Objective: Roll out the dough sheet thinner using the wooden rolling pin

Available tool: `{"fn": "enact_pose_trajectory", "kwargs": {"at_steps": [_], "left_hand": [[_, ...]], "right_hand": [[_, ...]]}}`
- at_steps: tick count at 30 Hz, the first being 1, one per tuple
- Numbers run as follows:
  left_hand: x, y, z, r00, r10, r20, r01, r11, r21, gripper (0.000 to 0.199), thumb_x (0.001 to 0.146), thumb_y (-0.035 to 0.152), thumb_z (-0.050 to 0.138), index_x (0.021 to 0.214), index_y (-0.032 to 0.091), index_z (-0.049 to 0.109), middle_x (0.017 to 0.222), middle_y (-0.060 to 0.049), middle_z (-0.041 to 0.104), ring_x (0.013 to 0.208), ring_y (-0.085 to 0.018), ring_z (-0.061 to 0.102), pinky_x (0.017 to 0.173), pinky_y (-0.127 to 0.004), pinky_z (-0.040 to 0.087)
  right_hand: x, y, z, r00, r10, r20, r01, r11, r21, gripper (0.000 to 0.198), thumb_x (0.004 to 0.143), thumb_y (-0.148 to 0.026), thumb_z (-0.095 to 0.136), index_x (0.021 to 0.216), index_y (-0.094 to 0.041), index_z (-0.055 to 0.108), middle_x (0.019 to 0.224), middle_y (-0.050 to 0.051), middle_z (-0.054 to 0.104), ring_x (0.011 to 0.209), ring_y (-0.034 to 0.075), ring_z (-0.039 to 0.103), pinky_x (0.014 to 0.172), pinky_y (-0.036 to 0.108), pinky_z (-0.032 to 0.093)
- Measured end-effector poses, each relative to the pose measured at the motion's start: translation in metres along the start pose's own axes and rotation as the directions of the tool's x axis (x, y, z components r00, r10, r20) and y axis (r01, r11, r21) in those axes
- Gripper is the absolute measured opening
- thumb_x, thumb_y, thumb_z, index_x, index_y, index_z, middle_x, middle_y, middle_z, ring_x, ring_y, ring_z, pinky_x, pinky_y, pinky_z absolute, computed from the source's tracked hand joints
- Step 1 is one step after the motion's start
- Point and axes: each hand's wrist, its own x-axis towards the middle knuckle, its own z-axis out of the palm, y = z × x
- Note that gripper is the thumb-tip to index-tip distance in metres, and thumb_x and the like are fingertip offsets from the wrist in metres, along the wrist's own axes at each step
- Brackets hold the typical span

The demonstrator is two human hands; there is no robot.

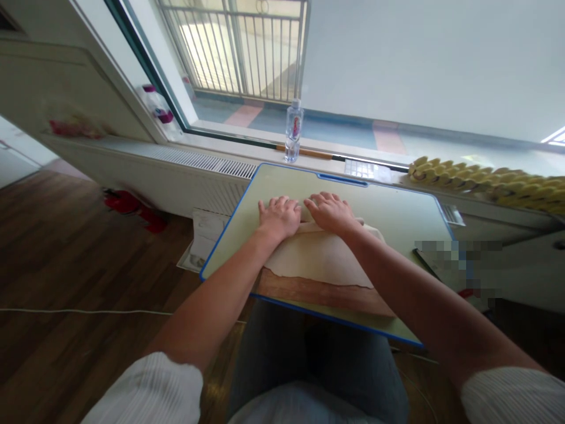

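A pale, smooth sheet of what looks like clay or dough (320, 256) lies over a reddish-brown wooden board (318, 290), its near edge uneven. The wooden board rests on a pale green tabletop with a blue rim (397, 212). My left hand (280, 215) lies at the sheet's far left edge, palm down, fingers stretched forward. Beside it, my right hand (331, 210) presses palm down on the far edge, fingers also extended. Between and beside the hands the sheet looks folded or rolled. What is under my palms is hidden.
A clear water bottle (293, 131) stands on the windowsill behind the table, and another bottle (158, 106) stands farther left. Yellow egg-tray-like material (485, 182) lies along the sill at right. A white radiator (198, 160) runs below. A red object (132, 209) is on the floor.
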Motion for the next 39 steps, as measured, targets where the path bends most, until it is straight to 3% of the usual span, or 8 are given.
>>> {"fn": "enact_pose_trajectory", "kwargs": {"at_steps": [5,12,16,19,26,29,32,39], "left_hand": [[-0.045,0.007,0.004,0.992,0.116,-0.055,-0.115,0.993,0.018,0.054,0.11,0.047,0.03,0.15,0.028,0.06,0.163,-0.009,0.054,0.151,-0.032,0.045,0.128,-0.069,0.023],[-0.126,0.007,0.001,0.954,0.297,-0.047,-0.299,0.953,-0.041,0.058,0.112,0.051,0.029,0.159,0.024,0.05,0.166,-0.008,0.05,0.159,-0.029,0.036,0.131,-0.066,0.021],[-0.146,0.006,0.004,0.947,0.315,-0.063,-0.318,0.947,-0.043,0.058,0.112,0.05,0.026,0.16,0.025,0.048,0.167,-0.007,0.049,0.16,-0.027,0.034,0.132,-0.062,0.019],[-0.127,0.011,0.008,0.958,0.278,-0.067,-0.28,0.96,-0.023,0.059,0.112,0.05,0.026,0.161,0.025,0.047,0.168,-0.006,0.046,0.161,-0.028,0.033,0.132,-0.063,0.02],[-0.028,0.027,0.007,0.985,0.173,-0.002,-0.173,0.984,0.049,0.06,0.11,0.05,0.025,0.159,0.028,0.051,0.172,-0.007,0.041,0.16,-0.034,0.033,0.129,-0.071,0.019],[-0.016,0.03,0.005,0.986,0.165,0.021,-0.166,0.984,0.067,0.061,0.11,0.051,0.024,0.162,0.029,0.047,0.173,-0.007,0.037,0.161,-0.033,0.03,0.129,-0.07,0.018],[-0.044,0.027,0.005,0.98,0.198,-0.009,-0.197,0.978,0.065,0.061,0.11,0.051,0.023,0.16,0.027,0.05,0.171,-0.007,0.042,0.16,-0.032,0.034,0.129,-0.069,0.02],[-0.158,0.006,0.003,0.959,0.281,-0.044,-0.283,0.958,-0.047,0.055,0.112,0.043,0.028,0.161,0.028,0.048,0.167,-0.006,0.047,0.158,-0.026,0.039,0.132,-0.06,0.025]], "right_hand": [[-0.057,-0.009,0.017,0.987,0.127,-0.097,-0.123,0.991,0.047,0.067,0.111,-0.057,0.022,0.167,-0.022,0.039,0.172,0.011,0.038,0.157,0.037,0.032,0.123,0.064,0.028],[-0.163,-0.032,0.039,0.963,0.044,-0.265,-0.04,0.999,0.018,0.062,0.113,-0.046,0.029,0.161,-0.012,0.047,0.166,0.015,0.047,0.157,0.033,0.037,0.127,0.058,0.026],[-0.194,-0.04,0.049,0.949,-0.004,-0.314,0.009,1.0,0.016,0.059,0.113,-0.042,0.031,0.161,-0.013,0.047,0.166,0.014,0.047,0.156,0.031,0.039,0.126,0.054,0.028],[-0.179,-0.036,0.05,0.949,0.042,-0.314,-0.04,0.999,0.014,0.062,0.113,-0.045,0.029,0.161,-0.011,0.046,0.168,0.014,0.044,0.158,0.031,0.035,0.128,0.054,0.023],[-0.084,-0.011,0.026,0.955,0.208,-0.211,-0.207,0.978,0.028,0.067,0.112,-0.057,0.023,0.159,-0.018,0.051,0.169,0.012,0.043,0.159,0.036,0.032,0.126,0.06,0.025],[-0.074,-0.007,0.02,0.962,0.215,-0.171,-0.211,0.977,0.04,0.065,0.113,-0.055,0.024,0.159,-0.019,0.052,0.169,0.011,0.043,0.158,0.037,0.032,0.124,0.062,0.027],[-0.102,-0.017,0.026,0.965,0.155,-0.211,-0.145,0.988,0.062,0.061,0.113,-0.053,0.024,0.154,-0.022,0.057,0.166,0.009,0.049,0.156,0.035,0.038,0.124,0.061,0.028],[-0.211,-0.054,0.046,0.956,0.015,-0.294,0.025,0.991,0.132,0.057,0.111,-0.042,0.037,0.161,-0.015,0.048,0.167,0.011,0.045,0.157,0.027,0.038,0.129,0.049,0.023]]}}
